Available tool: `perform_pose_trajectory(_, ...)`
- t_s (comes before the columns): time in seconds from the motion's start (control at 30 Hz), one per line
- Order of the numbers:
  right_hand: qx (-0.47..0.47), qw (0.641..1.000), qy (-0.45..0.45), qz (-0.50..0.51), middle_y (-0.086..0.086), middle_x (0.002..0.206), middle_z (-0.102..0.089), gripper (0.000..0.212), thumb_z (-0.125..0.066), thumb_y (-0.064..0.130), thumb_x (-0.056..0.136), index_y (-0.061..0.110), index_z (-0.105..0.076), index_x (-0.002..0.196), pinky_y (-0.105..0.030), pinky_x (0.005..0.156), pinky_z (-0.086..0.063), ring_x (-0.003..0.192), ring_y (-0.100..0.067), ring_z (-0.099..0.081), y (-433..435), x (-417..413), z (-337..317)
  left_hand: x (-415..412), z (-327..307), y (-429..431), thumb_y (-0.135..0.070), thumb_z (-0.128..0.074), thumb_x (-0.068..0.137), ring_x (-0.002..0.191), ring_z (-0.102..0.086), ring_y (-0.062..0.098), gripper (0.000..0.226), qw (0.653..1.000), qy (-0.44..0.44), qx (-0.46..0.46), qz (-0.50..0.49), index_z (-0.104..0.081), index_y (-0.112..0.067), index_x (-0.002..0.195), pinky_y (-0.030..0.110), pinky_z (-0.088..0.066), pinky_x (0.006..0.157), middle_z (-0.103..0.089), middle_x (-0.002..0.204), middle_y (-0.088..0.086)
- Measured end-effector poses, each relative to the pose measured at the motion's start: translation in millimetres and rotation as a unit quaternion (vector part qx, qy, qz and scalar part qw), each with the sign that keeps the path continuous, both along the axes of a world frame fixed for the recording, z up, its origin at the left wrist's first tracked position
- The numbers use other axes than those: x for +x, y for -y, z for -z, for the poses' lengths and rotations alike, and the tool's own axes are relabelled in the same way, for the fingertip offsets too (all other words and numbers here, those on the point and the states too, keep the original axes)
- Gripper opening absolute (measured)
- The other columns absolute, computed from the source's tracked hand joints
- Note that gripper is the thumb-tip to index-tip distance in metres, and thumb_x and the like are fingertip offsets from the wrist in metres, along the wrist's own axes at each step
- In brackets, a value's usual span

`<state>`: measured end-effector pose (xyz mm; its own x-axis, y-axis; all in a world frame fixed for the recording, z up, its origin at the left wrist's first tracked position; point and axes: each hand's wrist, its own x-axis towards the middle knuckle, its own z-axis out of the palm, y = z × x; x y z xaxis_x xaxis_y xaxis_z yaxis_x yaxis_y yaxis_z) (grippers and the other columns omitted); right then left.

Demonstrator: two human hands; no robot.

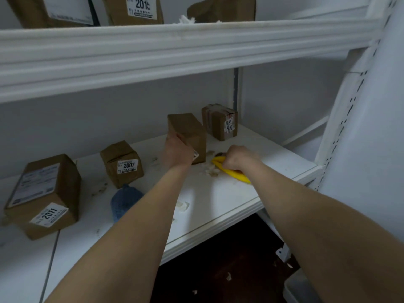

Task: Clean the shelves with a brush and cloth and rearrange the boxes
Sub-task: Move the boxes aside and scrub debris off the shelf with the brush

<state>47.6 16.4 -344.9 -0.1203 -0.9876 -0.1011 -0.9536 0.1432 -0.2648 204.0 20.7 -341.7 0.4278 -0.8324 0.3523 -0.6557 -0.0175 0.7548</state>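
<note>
- L hand: my fingers wrap round the near edge of a plain brown cardboard box, upright on the white metal shelf.
- R hand: tight fist on a yellow plastic brush, low on the shelf just right of that box, by pale fluff scraps.
- Crumpled blue cloth: loose near shelf front, beside a small brown box w/ "2007" label.
- Both boxes closed, contents unseen.

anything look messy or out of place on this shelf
White scraps litter the shelf: a clump beside the yellow brush, one piece near the front edge, more on the floor below. The 2011 box and the 2007 box sit askew, not lined up.
</note>
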Motion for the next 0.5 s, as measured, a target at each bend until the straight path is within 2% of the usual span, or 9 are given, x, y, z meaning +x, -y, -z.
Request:
perform_pose_trajectory(0.03, -0.018, 1.0, -0.022, 0.006, -0.006, 0.111, -0.065, 0.034, -0.06, 0.041, 0.083, 0.016, -0.062, 0.106, -0.027, 0.072, -0.042, 0.103, -0.026, -0.063, 0.1, 2.6, -3.6, 2.4, -1.6, 1.5, -0.018, -0.041, 0.096, 0.103, -0.059, 0.031, 0.025, 1.0, -0.01, 0.004, 0.003, -0.049, -0.008, 0.118, 0.035, -0.044, 0.077, -0.059, 0.114, 0.013)
perform_pose_trajectory(0.1, -0.063, 0.997, -0.029, 0.02, -0.005, 0.117, -0.063, 0.042, -0.063, 0.042, 0.084, 0.017, -0.061, 0.118, -0.028, 0.073, -0.041, 0.109, -0.026, -0.061, 1.6, 10.9, -9.8, 9.1, -3.6, 6.5, -0.014, -0.046, 0.092, 0.11, -0.056, 0.034, 0.031, 0.999, -0.022, 0.03, 0.023, -0.047, -0.006, 0.122, 0.041, -0.047, 0.089, -0.055, 0.122, 0.016)
perform_pose_trajectory(0.2, -0.089, 0.991, 0.098, 0.031, -0.009, 0.118, -0.064, 0.036, -0.063, 0.032, 0.088, 0.01, -0.062, 0.117, -0.028, 0.074, -0.044, 0.109, -0.028, -0.061, 10.3, 26.5, -16.9, 16.2, -3.5, 14.9, -0.017, -0.05, 0.089, 0.117, -0.053, 0.035, 0.043, 0.993, -0.016, 0.108, 0.051, -0.044, -0.006, 0.13, 0.043, -0.045, 0.097, -0.05, 0.129, 0.017)
perform_pose_trajectory(0.27, -0.082, 0.977, 0.197, -0.003, -0.013, 0.107, -0.066, 0.022, -0.059, 0.022, 0.091, 0.004, -0.065, 0.102, -0.025, 0.069, -0.045, 0.098, -0.027, -0.065, 16.7, 36.9, -17.0, 19.0, -1.0, 21.4, -0.021, -0.052, 0.088, 0.119, -0.051, 0.035, 0.047, 0.988, -0.014, 0.138, 0.06, -0.042, -0.007, 0.132, 0.042, -0.044, 0.099, -0.049, 0.131, 0.017)
perform_pose_trajectory(0.3, -0.082, 0.965, 0.249, -0.014, -0.013, 0.095, -0.067, 0.016, -0.058, 0.019, 0.091, 0.005, -0.064, 0.088, -0.022, 0.062, -0.047, 0.082, -0.024, -0.066, 18.9, 41.6, -15.5, 20.2, 0.8, 25.1, -0.022, -0.053, 0.088, 0.119, -0.051, 0.035, 0.048, 0.987, -0.019, 0.143, 0.065, -0.042, -0.007, 0.132, 0.042, -0.044, 0.098, -0.05, 0.131, 0.017)
perform_pose_trajectory(0.37, -0.074, 0.925, 0.373, -0.011, -0.009, 0.07, -0.061, 0.023, -0.06, 0.016, 0.087, 0.011, -0.052, 0.067, -0.015, 0.038, -0.04, 0.051, -0.016, -0.055, 23.4, 48.8, -9.8, 21.0, 3.4, 31.5, -0.025, -0.055, 0.088, 0.117, -0.053, 0.034, 0.047, 0.986, -0.038, 0.149, 0.069, -0.043, -0.007, 0.13, 0.042, -0.045, 0.097, -0.053, 0.128, 0.017)
perform_pose_trajectory(0.43, -0.065, 0.88, 0.471, 0.007, -0.005, 0.061, -0.056, 0.023, -0.064, 0.013, 0.084, 0.015, -0.048, 0.067, -0.013, 0.032, -0.035, 0.046, -0.014, -0.05, 30.1, 52.3, -5.0, 20.8, 4.9, 38.2, -0.029, -0.056, 0.088, 0.115, -0.055, 0.034, 0.047, 0.985, -0.055, 0.152, 0.068, -0.044, -0.007, 0.129, 0.041, -0.047, 0.095, -0.057, 0.125, 0.016)
perform_pose_trajectory(0.5, -0.047, 0.851, 0.522, 0.01, -0.005, 0.067, -0.057, 0.015, -0.066, 0.01, 0.082, 0.014, -0.054, 0.072, -0.015, 0.036, -0.041, 0.054, -0.016, -0.055, 38.7, 55.0, -2.1, 19.3, 6.0, 45.1, -0.032, -0.054, 0.09, 0.113, -0.057, 0.033, 0.047, 0.984, -0.058, 0.151, 0.071, -0.046, -0.008, 0.129, 0.037, -0.048, 0.09, -0.059, 0.123, 0.016)
